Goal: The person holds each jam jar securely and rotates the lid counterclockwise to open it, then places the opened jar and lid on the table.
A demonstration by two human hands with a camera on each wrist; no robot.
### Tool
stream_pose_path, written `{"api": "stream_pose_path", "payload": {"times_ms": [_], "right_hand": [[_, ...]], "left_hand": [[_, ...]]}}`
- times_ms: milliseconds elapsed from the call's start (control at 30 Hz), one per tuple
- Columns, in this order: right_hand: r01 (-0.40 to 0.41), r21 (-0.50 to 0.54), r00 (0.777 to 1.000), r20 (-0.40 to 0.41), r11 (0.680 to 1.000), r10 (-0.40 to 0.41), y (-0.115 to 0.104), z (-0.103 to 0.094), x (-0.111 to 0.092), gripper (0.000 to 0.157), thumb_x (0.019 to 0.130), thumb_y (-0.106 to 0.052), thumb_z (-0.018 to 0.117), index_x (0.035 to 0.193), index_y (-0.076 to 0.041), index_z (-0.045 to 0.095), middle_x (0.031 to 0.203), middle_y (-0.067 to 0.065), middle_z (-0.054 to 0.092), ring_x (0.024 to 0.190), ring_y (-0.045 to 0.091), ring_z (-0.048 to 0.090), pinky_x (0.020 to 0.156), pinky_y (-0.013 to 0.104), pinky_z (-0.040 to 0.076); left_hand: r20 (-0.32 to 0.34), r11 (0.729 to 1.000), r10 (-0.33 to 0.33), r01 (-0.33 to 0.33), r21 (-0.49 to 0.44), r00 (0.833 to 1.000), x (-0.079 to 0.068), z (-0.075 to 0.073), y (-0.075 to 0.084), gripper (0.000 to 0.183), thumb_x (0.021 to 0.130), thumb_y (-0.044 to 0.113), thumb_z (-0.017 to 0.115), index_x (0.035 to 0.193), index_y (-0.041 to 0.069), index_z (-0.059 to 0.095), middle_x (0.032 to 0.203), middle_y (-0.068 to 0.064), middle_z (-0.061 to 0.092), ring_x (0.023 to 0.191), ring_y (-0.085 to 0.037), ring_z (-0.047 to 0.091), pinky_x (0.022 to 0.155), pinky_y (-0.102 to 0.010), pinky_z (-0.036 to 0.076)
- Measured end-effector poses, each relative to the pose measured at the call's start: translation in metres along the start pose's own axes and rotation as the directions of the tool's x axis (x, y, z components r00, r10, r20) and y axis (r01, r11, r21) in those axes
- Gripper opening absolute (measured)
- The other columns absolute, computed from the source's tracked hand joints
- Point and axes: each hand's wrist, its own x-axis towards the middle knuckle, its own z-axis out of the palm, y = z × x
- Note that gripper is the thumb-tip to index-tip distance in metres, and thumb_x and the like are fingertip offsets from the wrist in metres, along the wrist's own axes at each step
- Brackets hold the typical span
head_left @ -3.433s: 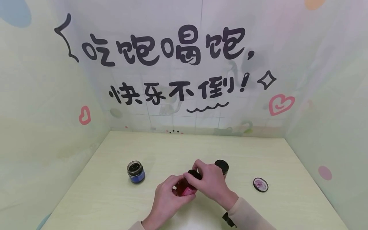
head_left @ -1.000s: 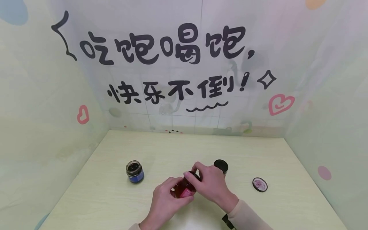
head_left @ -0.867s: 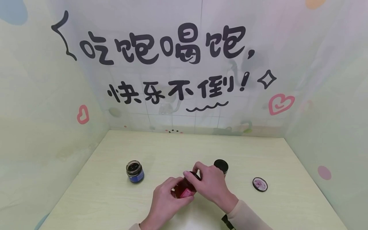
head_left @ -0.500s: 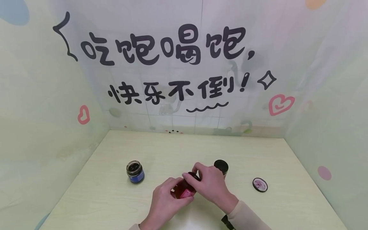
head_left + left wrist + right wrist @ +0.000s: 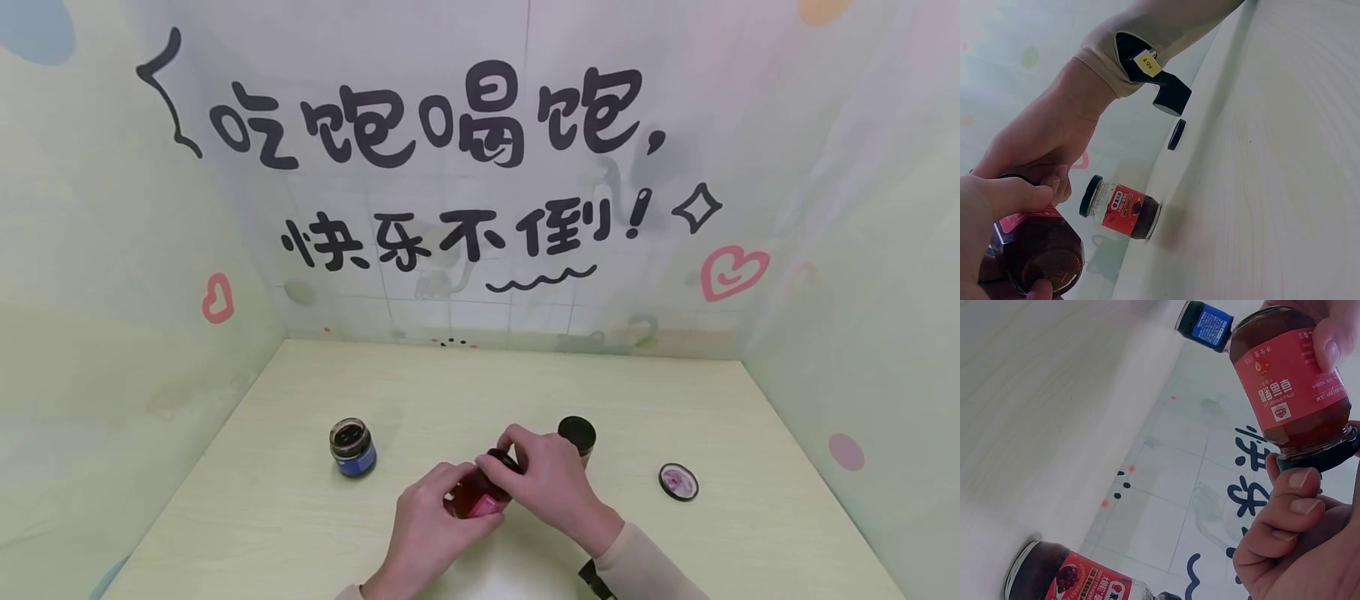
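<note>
My left hand [image 5: 431, 517] grips the body of a strawberry jam jar [image 5: 1291, 381], its fingers and thumb wrapped round the glass. Dark red jam fills the jar, and a pink-red label goes round it. My right hand [image 5: 555, 479] has its curled fingers and thumb on the jar's black lid [image 5: 1322, 455], which sits at the jar's mouth. In the head view the jar tilts, lid end toward the upper right, held up over the table. The left wrist view shows the jar's base beside the left thumb; the right fingers partly hide the lid.
A lidless blue-labelled jar [image 5: 356, 458] with dark contents stands at the left. Behind my right hand is a red-labelled jar [image 5: 1124, 209] with a black lid. A loose lid [image 5: 678, 482] lies inside-up on the table [image 5: 750, 542] at the right. Printed curtains enclose the table.
Both hands stay on the strawberry jam jar in nearly the same place. Compared with 3.4 seconds ago, the right fingers sit slightly differently on the lid, and less of its dark top shows.
</note>
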Motion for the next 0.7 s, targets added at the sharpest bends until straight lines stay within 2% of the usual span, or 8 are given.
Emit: {"api": "stream_pose_path", "payload": {"times_ms": [200, 533, 700], "right_hand": [[0.031, 0.025, 0.999, 0.011, 0.999, -0.031, 0.0015, -0.0009, -0.0004, 0.021, 0.080, -0.061, 0.053, 0.080, -0.040, 0.054, 0.045, -0.016, 0.033, 0.041, 0.001, 0.034, 0.037, 0.024, 0.026], [0.060, 0.028, 0.998, 0.007, 0.998, -0.060, 0.0022, -0.0005, -0.0013, 0.018, 0.080, -0.061, 0.054, 0.087, -0.044, 0.053, 0.047, -0.018, 0.035, 0.041, -0.002, 0.034, 0.036, 0.022, 0.027], [0.058, 0.026, 0.998, 0.036, 0.998, -0.059, 0.0030, -0.0002, -0.0012, 0.019, 0.080, -0.061, 0.053, 0.088, -0.043, 0.054, 0.049, -0.017, 0.036, 0.043, -0.001, 0.035, 0.037, 0.022, 0.027]], "left_hand": [[-0.001, 1.000, 0.005, -0.005, 0.015, 1.000, -0.0001, -0.0005, -0.0006, 0.048, 0.058, 0.047, 0.081, 0.100, 0.038, 0.061, 0.086, 0.022, 0.055, 0.070, 0.000, 0.054, 0.056, -0.018, 0.048], [0.006, 1.000, -0.009, 0.009, -0.001, 1.000, -0.0002, -0.0003, -0.0027, 0.047, 0.058, 0.045, 0.082, 0.099, 0.038, 0.061, 0.086, 0.021, 0.055, 0.072, 0.000, 0.055, 0.056, -0.018, 0.048], [0.007, 1.000, -0.017, 0.017, -0.003, 1.000, -0.0003, -0.0006, -0.0030, 0.047, 0.058, 0.044, 0.083, 0.099, 0.038, 0.061, 0.085, 0.020, 0.055, 0.073, 0.000, 0.055, 0.056, -0.019, 0.048]]}}
